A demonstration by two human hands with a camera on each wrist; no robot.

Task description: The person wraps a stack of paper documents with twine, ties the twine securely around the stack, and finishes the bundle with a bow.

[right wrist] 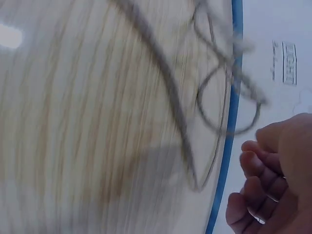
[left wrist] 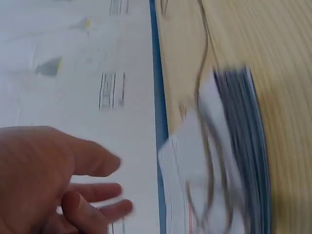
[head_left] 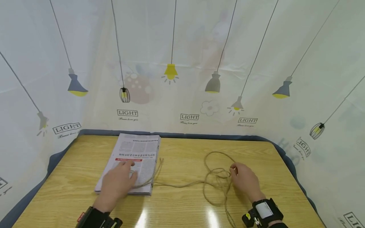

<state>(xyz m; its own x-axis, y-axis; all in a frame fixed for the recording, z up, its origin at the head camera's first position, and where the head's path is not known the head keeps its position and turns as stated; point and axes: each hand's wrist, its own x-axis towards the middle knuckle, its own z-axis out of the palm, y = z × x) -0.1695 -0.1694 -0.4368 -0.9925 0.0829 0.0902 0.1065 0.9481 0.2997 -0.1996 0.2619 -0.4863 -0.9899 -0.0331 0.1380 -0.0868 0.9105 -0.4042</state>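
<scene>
A person's two hands work at a wooden counter ringed by a pale curtain printed with hanging lamps and the word LIGHT.

On the left, a stack of printed papers lies flat, its top sheet showing dense text and a red band. The left hand rests palm down on the near part of this stack, fingers straight and lightly spread, gripping nothing.

A length of brown twine crosses the stack's near right corner just beside that hand, then runs rightward along the counter into a loose tangle of loops right of centre.

At the right, the right hand sits against the tangle, its fingers curled at the loops. The right wrist view is blurred, so I cannot tell whether they pinch the twine or merely touch it. Each wrist wears a black strap.
</scene>
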